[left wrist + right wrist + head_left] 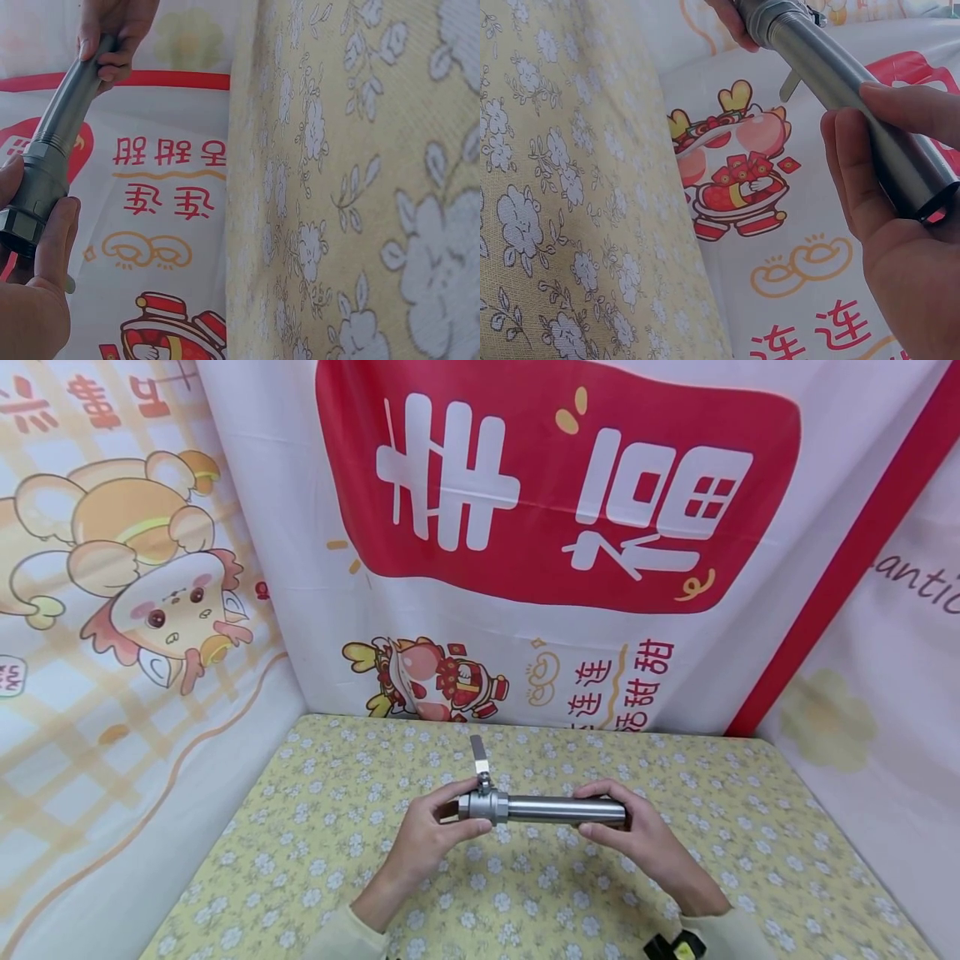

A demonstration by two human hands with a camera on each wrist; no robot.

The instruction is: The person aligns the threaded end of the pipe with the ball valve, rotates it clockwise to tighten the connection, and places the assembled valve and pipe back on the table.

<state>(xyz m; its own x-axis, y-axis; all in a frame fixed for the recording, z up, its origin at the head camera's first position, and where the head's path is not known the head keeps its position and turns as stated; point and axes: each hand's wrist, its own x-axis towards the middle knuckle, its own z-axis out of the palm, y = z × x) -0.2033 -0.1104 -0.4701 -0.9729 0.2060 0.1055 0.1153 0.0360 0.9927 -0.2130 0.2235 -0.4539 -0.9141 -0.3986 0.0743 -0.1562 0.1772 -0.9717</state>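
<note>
A silver ball valve (489, 807) with a flat metal lever handle (478, 753) is joined to a smooth steel pipe (555, 810); some thread shows at the joint in both wrist views. My left hand (426, 832) grips the valve body, thumb on the near side and fingers on the far side. The pipe's free end is held by my right hand (637, 827), thumb and fingers on opposite sides. In the right wrist view the pipe's open end (936, 206) points past the right palm. Valve and pipe lie nearly level, above the tablecloth.
A yellow floral tablecloth (315, 860) covers the table. Printed cloth hangs close behind it, with a red panel (540, 485), and on the left (135, 610) and right sides. A black device (675, 946) sits by the right sleeve.
</note>
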